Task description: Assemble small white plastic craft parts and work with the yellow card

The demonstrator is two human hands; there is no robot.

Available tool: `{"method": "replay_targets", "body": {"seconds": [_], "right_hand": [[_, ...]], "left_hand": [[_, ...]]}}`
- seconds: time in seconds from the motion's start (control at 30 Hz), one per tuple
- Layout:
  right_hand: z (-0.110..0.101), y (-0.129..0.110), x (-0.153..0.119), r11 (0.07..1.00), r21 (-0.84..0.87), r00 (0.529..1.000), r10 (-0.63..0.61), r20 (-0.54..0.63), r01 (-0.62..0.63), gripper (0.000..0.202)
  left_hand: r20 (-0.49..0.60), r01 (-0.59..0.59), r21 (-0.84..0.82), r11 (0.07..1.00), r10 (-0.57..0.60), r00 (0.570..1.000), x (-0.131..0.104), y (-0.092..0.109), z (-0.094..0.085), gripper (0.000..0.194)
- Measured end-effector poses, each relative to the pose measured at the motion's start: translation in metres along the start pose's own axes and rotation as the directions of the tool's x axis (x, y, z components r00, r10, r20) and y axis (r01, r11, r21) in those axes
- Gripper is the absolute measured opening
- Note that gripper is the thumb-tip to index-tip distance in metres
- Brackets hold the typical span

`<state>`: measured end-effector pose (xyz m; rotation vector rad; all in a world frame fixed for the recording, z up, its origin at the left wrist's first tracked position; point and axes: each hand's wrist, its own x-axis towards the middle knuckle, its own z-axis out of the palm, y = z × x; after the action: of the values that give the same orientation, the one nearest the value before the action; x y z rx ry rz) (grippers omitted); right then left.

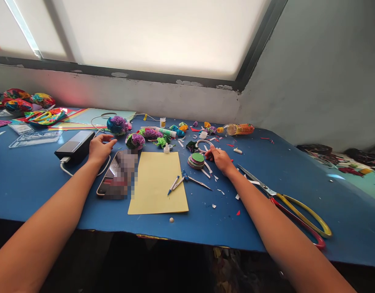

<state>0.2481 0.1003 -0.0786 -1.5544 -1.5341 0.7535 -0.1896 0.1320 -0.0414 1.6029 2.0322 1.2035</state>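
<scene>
My left hand point(101, 149) is above the table between a black power bank point(74, 147) and a phone point(116, 175), its fingers apart and holding nothing. My right hand point(219, 158) has its fingers closed on the edge of a white ring point(202, 142). Just left of that hand sits a stack of round paper pieces point(196, 160), green on top. A yellow sheet point(155, 187) lies between my arms, with a compass point(178, 182) across its right edge. At its far edge stands a small white glue bottle point(166, 149).
Large scissors point(285, 201) lie under and beside my right forearm. Crumpled paper flowers point(117, 125), paper scraps and a plastic bottle point(239, 129) are spread along the back. More colourful paper balls point(18, 99) sit at the far left. A white cable runs near my left hand.
</scene>
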Motion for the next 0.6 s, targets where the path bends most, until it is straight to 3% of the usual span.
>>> {"method": "replay_targets", "body": {"seconds": [0.6], "right_hand": [[0.0011,0.0026,0.0018,1.000,0.001,1.000,-0.010,-0.006,0.010,0.027]], "left_hand": [[0.004,-0.014,-0.106,0.994,0.015,1.000,0.0008,-0.0002,0.0006,0.028]]}}
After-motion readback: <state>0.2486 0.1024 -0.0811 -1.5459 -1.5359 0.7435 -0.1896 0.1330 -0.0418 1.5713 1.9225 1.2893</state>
